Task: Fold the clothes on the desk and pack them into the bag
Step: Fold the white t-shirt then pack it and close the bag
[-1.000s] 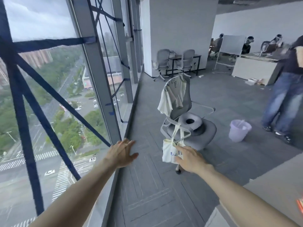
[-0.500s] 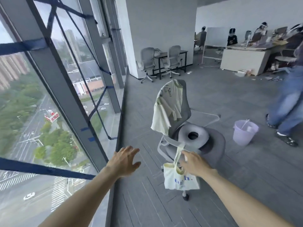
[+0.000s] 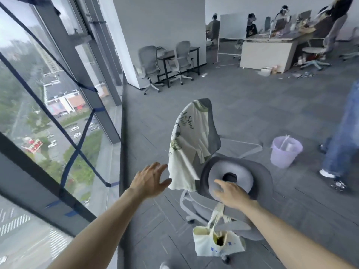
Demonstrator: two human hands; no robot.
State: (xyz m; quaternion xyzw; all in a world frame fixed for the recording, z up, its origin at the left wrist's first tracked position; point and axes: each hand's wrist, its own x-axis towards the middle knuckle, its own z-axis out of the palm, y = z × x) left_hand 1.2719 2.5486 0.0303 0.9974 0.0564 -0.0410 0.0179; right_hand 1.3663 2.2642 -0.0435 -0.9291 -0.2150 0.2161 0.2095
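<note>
Room: open office, grey carpet floor, tall window wall along the left with streets far below.
Tote bag: cream cloth with blue print, hanging in the air before the chair's base, mouth gaping, straps running up to the right hand.
Right hand: over the near edge of the ring cushion, holds the straps beneath the palm; forefinger stretched forward, other fingers hidden.
T-shirt: cream with green print, draped over the backrest of the grey office chair.
Left hand: empty, fingers spread, just beside the shirt's lower hem; whether it touches cannot be told.
Ring cushion: grey, on the seat.
Bucket: lilac, on the floor right of the chair, apart from it.
Person: blue jeans, right edge, blurred.
</note>
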